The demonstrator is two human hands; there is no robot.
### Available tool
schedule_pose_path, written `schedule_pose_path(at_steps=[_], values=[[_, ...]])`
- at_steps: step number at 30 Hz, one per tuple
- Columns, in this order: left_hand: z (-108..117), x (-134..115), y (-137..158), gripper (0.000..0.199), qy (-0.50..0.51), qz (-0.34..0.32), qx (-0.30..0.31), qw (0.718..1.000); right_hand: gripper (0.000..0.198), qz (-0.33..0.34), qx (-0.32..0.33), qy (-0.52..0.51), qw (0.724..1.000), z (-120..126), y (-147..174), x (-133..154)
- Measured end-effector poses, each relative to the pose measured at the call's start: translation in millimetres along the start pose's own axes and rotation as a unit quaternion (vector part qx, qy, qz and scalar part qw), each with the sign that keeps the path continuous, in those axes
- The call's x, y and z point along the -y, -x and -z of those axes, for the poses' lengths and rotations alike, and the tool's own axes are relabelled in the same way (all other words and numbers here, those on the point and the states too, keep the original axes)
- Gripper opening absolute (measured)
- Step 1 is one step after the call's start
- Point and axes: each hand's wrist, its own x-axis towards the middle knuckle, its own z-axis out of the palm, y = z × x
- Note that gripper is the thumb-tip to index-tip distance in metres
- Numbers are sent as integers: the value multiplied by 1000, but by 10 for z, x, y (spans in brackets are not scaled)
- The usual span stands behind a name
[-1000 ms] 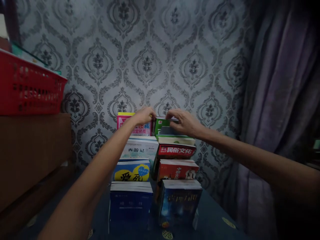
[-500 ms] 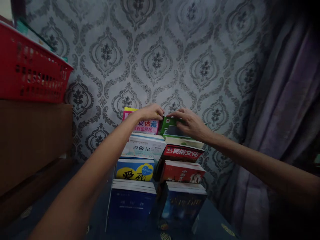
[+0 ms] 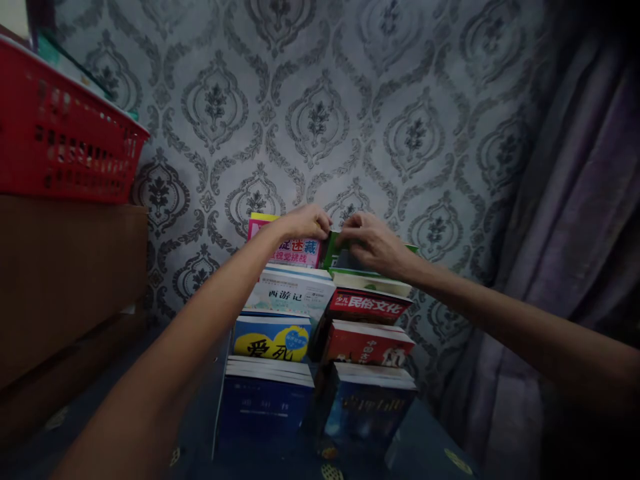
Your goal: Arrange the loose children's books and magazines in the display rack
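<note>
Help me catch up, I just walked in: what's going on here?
A person's left hand is at the top of the pink book, the right hand at the top of the green book beside it; whether either grips is unclear. These stand at the back of two rows of books, with a dark blue book at the front of each. A red basket sits on a brown box at left.

There are two hands (image 3: 306, 222), two book rows (image 3: 294, 301) and one basket (image 3: 20, 133)

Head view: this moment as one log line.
left hand: at upper right of pink book | right hand: in front of green book, contact unclear | rest: red basket left, curtain right
</note>
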Motion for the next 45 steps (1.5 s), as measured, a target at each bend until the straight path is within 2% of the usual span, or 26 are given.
schedule_pose_path(at_steps=[4, 9, 19, 27, 31, 34, 37, 40, 45], values=[[31, 25, -1, 17, -2, -6, 27, 1000, 26, -3, -19, -11, 1000, 14, 40, -22], [36, 67, -5, 27, -6, -10, 34, 999, 19, -29, -39, -54, 997, 93, 81, -18], [-10, -21, 12, 44, -60, 40, 22, 997, 14, -51, -36, -69, 996, 186, 152, 58], [16, -24, 22, 39, -50, 20, 27, 998, 18, -44, -29, -82, 995, 244, 189, 91], [46, -78, 45, 39, -51, 15, 36, 998, 19, -49, -37, -79, 995, 220, 178, 53], [61, -152, 67, 33, -54, 15, 43, 997, 21, -41, -19, -68, 997, 208, 171, 27], [31, -266, 60, 25, -84, 34, 18, 996, 23, -43, -11, -57, 997, 202, 152, 20], [-37, -396, -7, 39, -155, 60, -25, 986, 27, -45, -6, -34, 998, 200, 103, 20], [-81, -516, -177, 26, -224, 124, 74, 964, 19, -60, 45, 20, 997, 239, 39, -80]])
